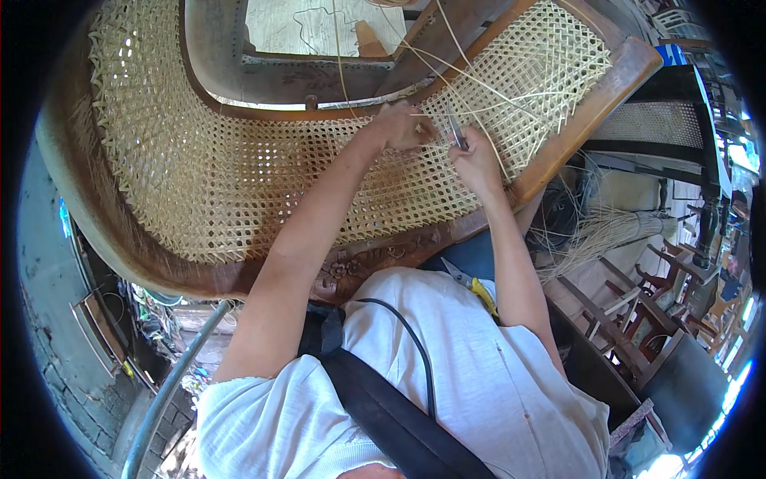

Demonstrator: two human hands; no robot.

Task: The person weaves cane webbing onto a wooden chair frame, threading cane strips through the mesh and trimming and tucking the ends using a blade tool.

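Across the upper part of the view lies a wooden chair frame with a woven cane panel (263,160). My left hand (405,128) is over the middle of the panel, fingers curled together at a pale cane strand (438,144). To its right, my right hand (479,164) is closed around a thin, pointed metal tool (456,128), its tip angled up and away from me. Its handle is hidden in the fist, so the exact kind cannot be told. Several long loose strands (499,97) cross the panel's right part, where the weave is less even.
Pliers or cutters with yellow handles (483,295) lie by my lap. Right of the panel are a bundle of cane strands (626,238) and a dark chair with a cane back (650,126). Wooden chair frames (630,311) crowd the lower right. A metal pipe (171,391) rises at left.
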